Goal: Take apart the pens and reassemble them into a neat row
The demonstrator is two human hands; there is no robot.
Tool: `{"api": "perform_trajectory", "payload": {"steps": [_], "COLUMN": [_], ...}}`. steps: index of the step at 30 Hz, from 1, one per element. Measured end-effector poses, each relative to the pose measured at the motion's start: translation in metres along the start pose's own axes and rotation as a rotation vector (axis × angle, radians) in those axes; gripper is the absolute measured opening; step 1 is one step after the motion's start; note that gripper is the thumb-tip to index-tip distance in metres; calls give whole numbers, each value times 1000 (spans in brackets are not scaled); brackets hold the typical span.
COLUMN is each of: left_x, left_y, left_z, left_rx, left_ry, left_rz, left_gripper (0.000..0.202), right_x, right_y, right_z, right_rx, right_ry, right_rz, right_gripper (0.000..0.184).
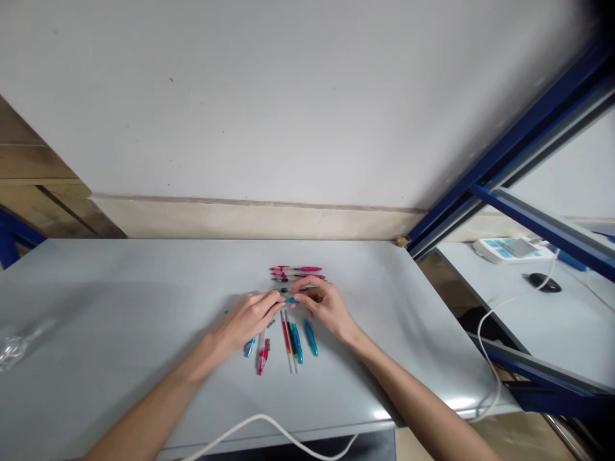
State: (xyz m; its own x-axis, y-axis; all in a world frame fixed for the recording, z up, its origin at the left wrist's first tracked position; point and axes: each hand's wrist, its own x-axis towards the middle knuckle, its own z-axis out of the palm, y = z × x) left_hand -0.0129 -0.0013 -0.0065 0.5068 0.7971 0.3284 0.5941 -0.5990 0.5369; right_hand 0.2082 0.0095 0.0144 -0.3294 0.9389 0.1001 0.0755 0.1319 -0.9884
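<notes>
My left hand (254, 314) and my right hand (328, 305) meet over the middle of the table, fingers closed on a small blue pen part (290, 300) between them. Just beyond my fingers lie several pens with red or dark parts, among them a red pen (295, 268). Nearer me are a red ink refill (286, 336), a dark refill beside it, and two blue pen barrels, one of them a blue barrel (311, 337) at the right. Below my left hand rest a red pen part (263, 356) and a blue pen part (249, 347).
A crumpled clear plastic bag (14, 349) lies at the table's left edge. A white cable (262, 417) crosses the front edge. On the right, past a blue metal frame (461, 173), a second table holds a black mouse (544, 282) and a white device (512, 250).
</notes>
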Motion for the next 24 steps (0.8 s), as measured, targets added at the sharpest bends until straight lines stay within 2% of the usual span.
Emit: {"api": "perform_trajectory", "payload": {"steps": [7,10,13,17,21,24], "left_x": [-1,0,1,2,3,4], "left_y": [3,4,5,10,20,29], "left_z": [1,-1,-3,-1,5,7], "left_rx": [-27,-43,-20,54,58,38], "left_ry": [-4,0,-11,-54,-81,-82], "left_rz": [15,-42,-86,-62,6,42], "left_gripper": [26,25,24,38,62,79], "right_x": [-2,-1,-1,-5,-12,-16], "right_y": [-5,-4,-4,-6,-4,1], "right_z": [-1,-4,-3,2,11,17], "right_rx": [-220,-212,-148,-232,-318,-390], "right_ry": [44,42,48,68,-38,-21], "right_rz": [-151,-191,-183,-280,-404,-448], "right_gripper": [17,11,13,9,10,15]}}
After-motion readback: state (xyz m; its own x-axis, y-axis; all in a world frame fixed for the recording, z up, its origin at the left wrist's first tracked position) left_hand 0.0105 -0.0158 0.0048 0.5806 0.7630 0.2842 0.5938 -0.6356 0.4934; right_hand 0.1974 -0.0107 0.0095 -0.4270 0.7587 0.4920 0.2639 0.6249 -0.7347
